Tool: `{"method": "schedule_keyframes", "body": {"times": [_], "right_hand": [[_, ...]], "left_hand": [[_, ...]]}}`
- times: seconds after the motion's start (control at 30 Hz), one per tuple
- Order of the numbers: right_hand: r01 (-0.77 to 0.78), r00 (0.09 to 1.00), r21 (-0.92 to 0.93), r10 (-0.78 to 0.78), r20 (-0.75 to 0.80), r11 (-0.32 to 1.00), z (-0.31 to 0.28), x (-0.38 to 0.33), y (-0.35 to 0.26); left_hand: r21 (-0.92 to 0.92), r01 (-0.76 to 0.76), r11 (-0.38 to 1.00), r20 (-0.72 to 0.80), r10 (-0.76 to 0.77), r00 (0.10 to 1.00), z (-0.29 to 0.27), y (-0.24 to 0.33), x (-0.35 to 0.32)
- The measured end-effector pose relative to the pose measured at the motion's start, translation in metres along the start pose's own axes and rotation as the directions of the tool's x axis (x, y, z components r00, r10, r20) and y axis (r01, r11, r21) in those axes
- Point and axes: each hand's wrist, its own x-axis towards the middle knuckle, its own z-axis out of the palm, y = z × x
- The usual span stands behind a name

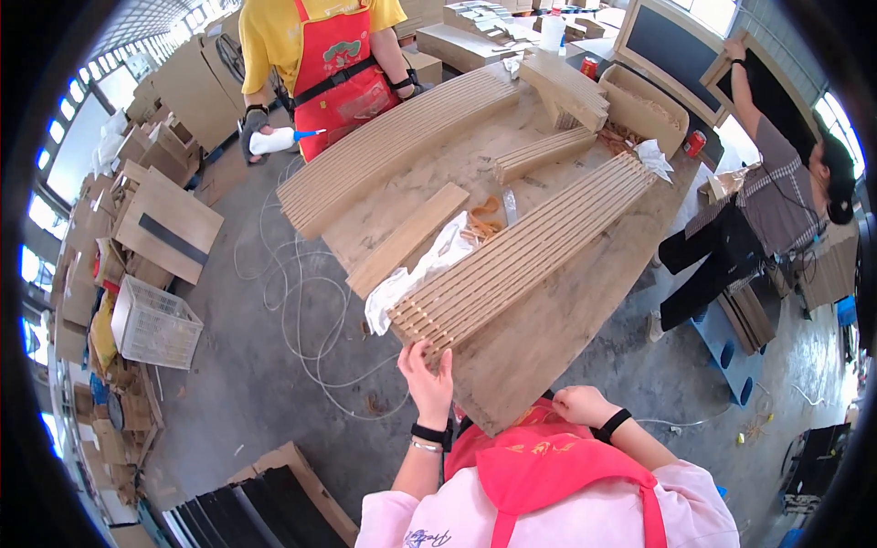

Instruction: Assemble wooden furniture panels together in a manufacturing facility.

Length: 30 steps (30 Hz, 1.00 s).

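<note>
A long bundle of grooved wooden strips [530, 251] lies side by side on the worktable, running from near me toward the far right. Small pale pegs or dabs show at its near end. My left hand [427, 382] is at that near end, thumb and fingers apart, fingertips touching or very close to the strip ends. My right hand [585, 405] is curled closed in front of my red apron [548, 447], by the table's near edge. Whatever it may hold is hidden. A white cloth [420, 274] and some orange strips [486, 219] lie left of the bundle.
The worktable [548, 342] also bears a long row of strips [402, 137], a flat board [406, 239] and a box [644, 108]. Across it, a co-worker in a red apron [343, 68] holds a white bottle [274, 141]. Another person [776, 201] handles framed panels at right. Hose [301, 320] loops over the floor.
</note>
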Motion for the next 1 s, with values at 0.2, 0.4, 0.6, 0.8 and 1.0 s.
{"method": "schedule_keyframes", "body": {"times": [0.2,0.4,0.6,0.8,1.0], "right_hand": [[0.023,0.996,0.127,-0.012,-0.090,0.992,-0.061,0.041,0.062],[-0.070,0.955,0.244,0.136,-0.264,0.967,-0.149,0.103,0.184],[-0.200,0.810,0.738,0.533,-0.246,0.645,-0.221,0.160,0.267],[-0.249,0.734,0.857,0.665,-0.137,0.451,-0.205,0.172,0.293],[-0.452,0.650,0.667,0.731,-0.208,0.592,-0.174,0.143,0.302]], "left_hand": [[0.121,0.079,0.989,-0.230,-0.050,0.972,0.014,-0.003,-0.008],[0.154,0.340,0.928,-0.351,-0.270,0.897,0.033,0.007,-0.024],[0.305,0.303,0.903,-0.410,-0.162,0.898,0.035,0.018,-0.066],[0.146,0.480,0.865,-0.380,-0.399,0.834,0.034,0.012,-0.129],[0.104,0.495,0.862,-0.336,-0.438,0.834,0.019,0.011,-0.125]]}}
